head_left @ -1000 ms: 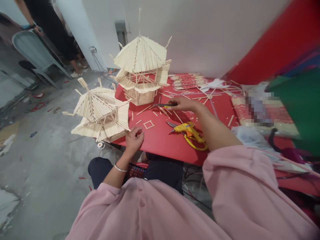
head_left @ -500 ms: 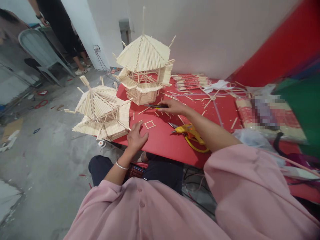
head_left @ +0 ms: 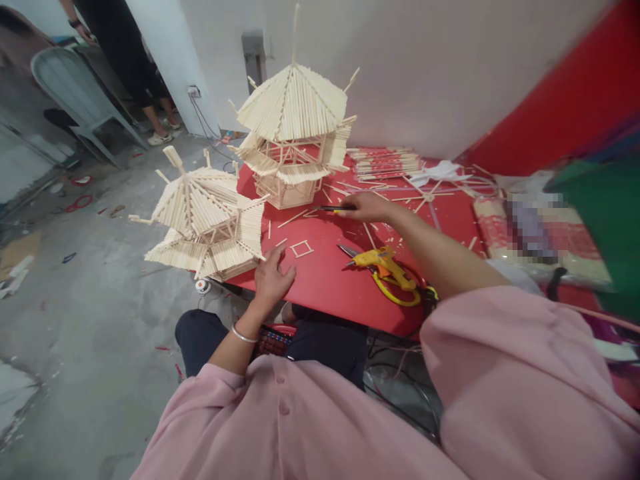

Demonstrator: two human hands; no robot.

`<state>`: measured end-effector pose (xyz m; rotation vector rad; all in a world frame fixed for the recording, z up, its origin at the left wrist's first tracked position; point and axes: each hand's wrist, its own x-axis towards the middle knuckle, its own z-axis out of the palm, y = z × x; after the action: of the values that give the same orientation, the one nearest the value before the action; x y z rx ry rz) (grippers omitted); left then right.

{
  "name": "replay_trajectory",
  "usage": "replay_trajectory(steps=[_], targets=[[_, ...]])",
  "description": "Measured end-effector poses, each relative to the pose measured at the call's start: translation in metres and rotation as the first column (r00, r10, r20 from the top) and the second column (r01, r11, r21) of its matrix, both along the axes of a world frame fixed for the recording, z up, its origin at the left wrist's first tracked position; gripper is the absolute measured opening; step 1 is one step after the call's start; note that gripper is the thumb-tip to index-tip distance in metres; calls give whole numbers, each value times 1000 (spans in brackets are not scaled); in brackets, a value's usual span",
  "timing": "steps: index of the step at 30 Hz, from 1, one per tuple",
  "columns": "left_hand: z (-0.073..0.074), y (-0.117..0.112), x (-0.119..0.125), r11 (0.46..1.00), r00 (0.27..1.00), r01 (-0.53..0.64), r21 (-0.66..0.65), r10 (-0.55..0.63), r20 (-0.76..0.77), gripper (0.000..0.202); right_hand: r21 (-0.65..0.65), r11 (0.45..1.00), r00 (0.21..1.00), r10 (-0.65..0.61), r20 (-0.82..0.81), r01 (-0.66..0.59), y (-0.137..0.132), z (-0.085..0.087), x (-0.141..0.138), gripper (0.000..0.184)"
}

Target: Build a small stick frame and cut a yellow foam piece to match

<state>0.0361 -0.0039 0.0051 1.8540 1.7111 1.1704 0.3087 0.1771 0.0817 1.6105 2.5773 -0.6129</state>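
Observation:
My right hand (head_left: 367,207) reaches far across the red table (head_left: 330,280) and is closed round a thin dark and yellow tool (head_left: 333,209) that points left over loose sticks. My left hand (head_left: 270,277) lies on the table near its front edge, fingers spread, just left of a small square stick frame (head_left: 301,249). A stick pavilion model (head_left: 293,137) stands upright at the back of the table. A second stick pavilion (head_left: 205,223) hangs tilted over the table's left corner, close to my left hand.
A yellow glue gun (head_left: 383,261) and yellow-handled scissors (head_left: 395,290) lie right of the frame. Stick bundles (head_left: 385,162) and a stick star (head_left: 427,195) sit at the back. Bags crowd the right side. A person (head_left: 125,60) and a chair (head_left: 75,93) stand far left.
My left hand went from a loose pinch to lying spread on the table. My right hand with the tool shifted slightly left, then back to the right.

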Motion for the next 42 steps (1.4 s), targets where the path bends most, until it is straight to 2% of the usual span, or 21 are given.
replay_trajectory(steps=[2,4,6,12,16,21,30,42], targets=[[1,-1,0,1000,1000,8,-19,-8,2,48,-22,1000,997,14,-79,-16,-4,-2,3,56],[4,-1,0,998,1000,16,-58,-16,-6,50,-83,993,979,70,-192,-87,-8,-8,-2,55],[9,-1,0,992,999,20,-121,-25,-35,54,-98,982,964,133,-229,-159,-9,-17,-9,50],[27,5,8,953,977,-23,-301,-43,-211,71,144,962,959,251,-130,-232,4,-40,-14,37],[28,8,11,944,955,-50,-326,-50,-291,73,197,943,950,293,-110,-268,8,-49,-2,34],[25,6,10,944,947,-57,-324,-52,-316,70,203,934,940,321,-113,-295,15,-58,7,35],[27,3,10,943,949,-59,-329,-49,-311,69,181,937,948,313,-52,-299,29,-66,-1,33],[26,4,10,939,946,-60,-339,-55,-320,69,161,924,917,370,-147,-347,25,-57,0,35]])
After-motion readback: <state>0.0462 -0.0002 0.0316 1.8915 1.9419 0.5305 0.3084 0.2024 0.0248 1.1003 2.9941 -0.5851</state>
